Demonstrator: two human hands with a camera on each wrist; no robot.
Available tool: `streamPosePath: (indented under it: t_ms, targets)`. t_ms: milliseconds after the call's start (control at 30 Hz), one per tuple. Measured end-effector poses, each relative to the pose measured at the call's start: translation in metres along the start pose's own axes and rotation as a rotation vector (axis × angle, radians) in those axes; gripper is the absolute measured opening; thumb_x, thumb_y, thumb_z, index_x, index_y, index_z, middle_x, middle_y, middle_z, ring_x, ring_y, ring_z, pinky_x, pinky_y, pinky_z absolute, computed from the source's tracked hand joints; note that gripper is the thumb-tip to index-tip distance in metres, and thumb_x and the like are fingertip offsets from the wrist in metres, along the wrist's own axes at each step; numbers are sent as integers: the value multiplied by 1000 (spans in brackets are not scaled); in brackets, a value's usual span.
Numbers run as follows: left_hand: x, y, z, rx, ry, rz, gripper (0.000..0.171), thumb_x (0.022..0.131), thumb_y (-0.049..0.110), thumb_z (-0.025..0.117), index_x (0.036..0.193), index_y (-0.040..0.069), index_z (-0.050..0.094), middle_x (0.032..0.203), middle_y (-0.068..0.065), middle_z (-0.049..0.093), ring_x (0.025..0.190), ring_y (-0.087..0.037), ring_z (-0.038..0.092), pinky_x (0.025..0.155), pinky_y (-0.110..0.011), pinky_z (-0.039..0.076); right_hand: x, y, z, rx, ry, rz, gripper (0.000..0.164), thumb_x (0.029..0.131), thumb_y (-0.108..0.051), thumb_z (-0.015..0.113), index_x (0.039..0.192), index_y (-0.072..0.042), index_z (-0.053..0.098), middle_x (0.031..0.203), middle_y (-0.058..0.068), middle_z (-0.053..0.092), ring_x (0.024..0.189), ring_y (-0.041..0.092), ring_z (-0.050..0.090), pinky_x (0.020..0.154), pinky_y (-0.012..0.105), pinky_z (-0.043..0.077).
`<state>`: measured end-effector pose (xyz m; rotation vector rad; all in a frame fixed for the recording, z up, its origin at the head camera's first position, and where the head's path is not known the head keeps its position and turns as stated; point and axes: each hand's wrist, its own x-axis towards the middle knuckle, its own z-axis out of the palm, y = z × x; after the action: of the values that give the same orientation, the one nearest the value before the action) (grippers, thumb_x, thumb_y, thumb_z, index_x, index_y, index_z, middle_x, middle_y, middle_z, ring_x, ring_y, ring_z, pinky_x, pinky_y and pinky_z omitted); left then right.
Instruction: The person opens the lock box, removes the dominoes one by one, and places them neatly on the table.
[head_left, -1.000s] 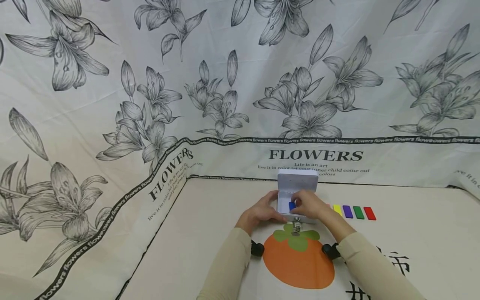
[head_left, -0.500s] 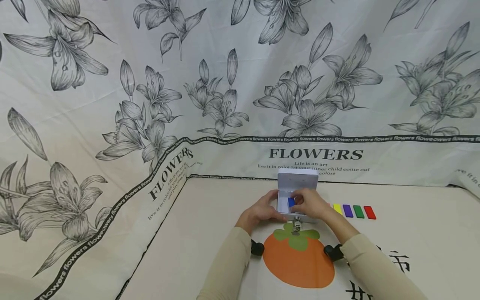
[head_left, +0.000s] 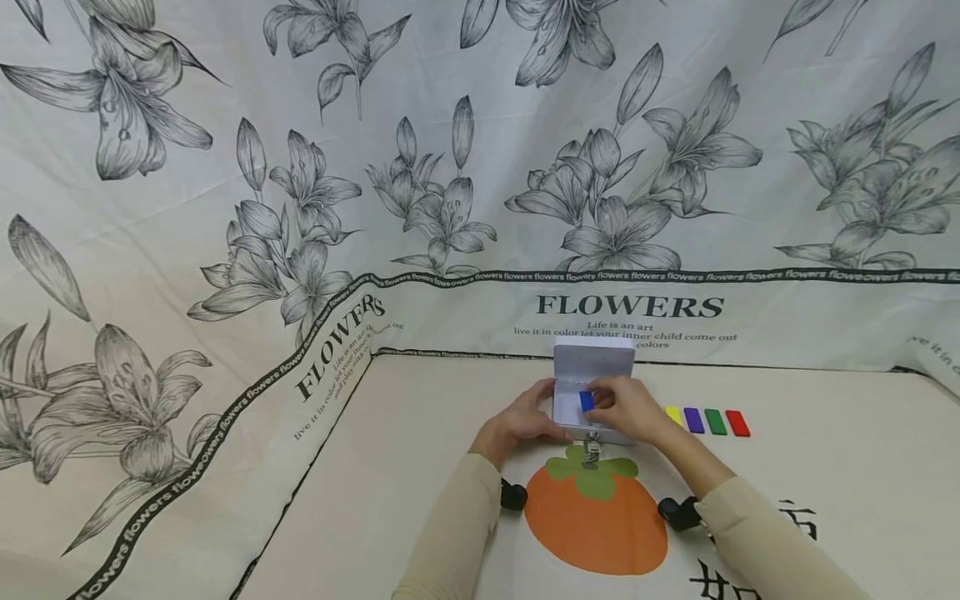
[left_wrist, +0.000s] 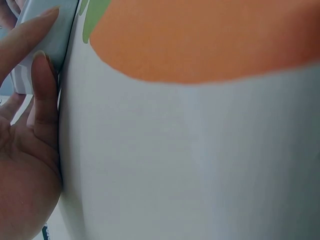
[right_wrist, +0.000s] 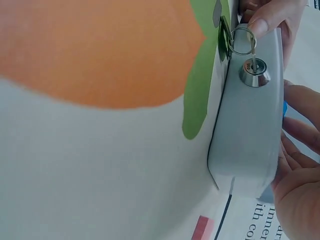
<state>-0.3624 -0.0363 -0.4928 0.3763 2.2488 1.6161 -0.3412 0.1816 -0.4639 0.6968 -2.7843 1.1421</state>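
Observation:
A white metal cash box (head_left: 592,360) stands with its lid raised at the back of the table. My left hand (head_left: 531,417) grips its left side, the thumb and a finger lying along the front wall (left_wrist: 55,30) in the left wrist view. Over the box interior, my right hand (head_left: 624,408) pinches a small blue block (head_left: 587,402) by its right side. Only a sliver of blue shows past the box edge in the right wrist view, beside the fingers of my right hand (right_wrist: 300,185). A key sits in the front lock (right_wrist: 254,72), with a key ring (right_wrist: 242,41) hanging from it.
Right of the box, a row of flat blocks lies on the table: yellow (head_left: 674,415), purple (head_left: 693,420), green (head_left: 716,422) and red (head_left: 738,423). A printed orange persimmon (head_left: 596,525) covers the cloth in front. Behind hangs a flower-printed curtain (head_left: 450,317).
My right hand has lifted the blue block slightly inside the box, and my right forearm has swung a little to the right. My left hand keeps its hold on the box.

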Motion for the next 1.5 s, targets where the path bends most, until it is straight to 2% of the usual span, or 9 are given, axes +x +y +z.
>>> streamPosePath:
  t_ms: [333, 567, 733, 1067, 1267, 1500]
  targets:
    - [0, 1, 0, 15, 7, -1, 101, 65, -2, 92, 152, 20, 46, 158, -4, 44, 139, -23, 40, 123, -47, 23, -16, -3, -13, -16, 38, 9, 41, 80, -4, 84, 114, 12, 67, 96, 19, 71, 84, 27, 70, 74, 42, 60]
    - [2, 2, 3, 60, 7, -19, 102, 66, 0, 91, 154, 22, 44, 160, -2, 43, 144, -22, 37, 123, -46, 23, -31, -6, -28, -59, 33, 41, 41, 82, -5, 82, 117, 12, 67, 95, 16, 72, 83, 23, 68, 72, 38, 60]
    - [3, 3, 2, 47, 16, -10, 104, 64, 0, 93, 153, 22, 44, 160, -2, 43, 147, -23, 34, 124, -45, 21, -40, -3, -41, -94, 52, 38, 43, 82, -5, 83, 118, 11, 67, 95, 15, 73, 82, 23, 68, 70, 36, 60]
    - [2, 5, 0, 38, 20, -3, 105, 64, -3, 93, 154, 19, 44, 161, -4, 41, 147, -25, 34, 124, -46, 21, -62, 13, -63, -144, 88, 38, 39, 81, -8, 85, 113, 10, 69, 96, 15, 73, 81, 24, 68, 70, 34, 58]
    - [3, 1, 1, 34, 18, -4, 104, 64, -3, 93, 153, 19, 45, 160, -4, 43, 146, -24, 35, 123, -45, 22, -76, 25, -82, -198, 81, 104, 43, 85, -9, 82, 118, 12, 65, 96, 16, 72, 84, 26, 66, 71, 38, 59]
    - [2, 0, 2, 26, 22, -5, 104, 64, -2, 93, 153, 20, 45, 160, -4, 42, 146, -25, 34, 123, -46, 22, -92, 43, -105, -243, 82, 175, 48, 87, -11, 80, 123, 14, 61, 96, 17, 71, 87, 30, 67, 63, 31, 56]
